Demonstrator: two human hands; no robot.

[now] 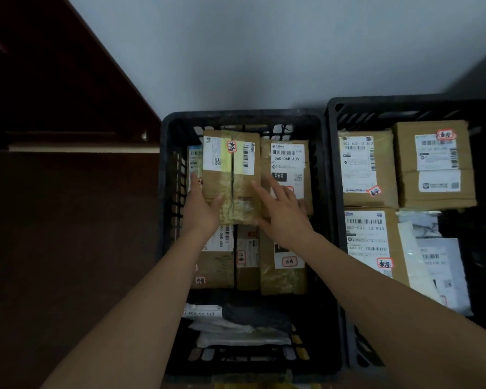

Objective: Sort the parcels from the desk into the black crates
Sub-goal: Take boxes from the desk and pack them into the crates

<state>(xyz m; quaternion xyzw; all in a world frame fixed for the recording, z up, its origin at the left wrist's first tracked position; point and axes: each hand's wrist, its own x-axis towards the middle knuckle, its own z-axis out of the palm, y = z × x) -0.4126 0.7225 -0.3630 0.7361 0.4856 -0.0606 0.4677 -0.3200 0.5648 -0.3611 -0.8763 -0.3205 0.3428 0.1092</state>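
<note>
Left hand (201, 204) gripping taped parcel (232, 175), right hand (284, 210) spread flat beside it, over left crate (247, 117)

Two black crates sit side by side, the left crate (169, 169) and the right crate (334, 153). Six brown cardboard boxes show in the left crate, topped by the taped box (232, 175). Right of that crate, three more boxes and two pale mailer bags.
</note>
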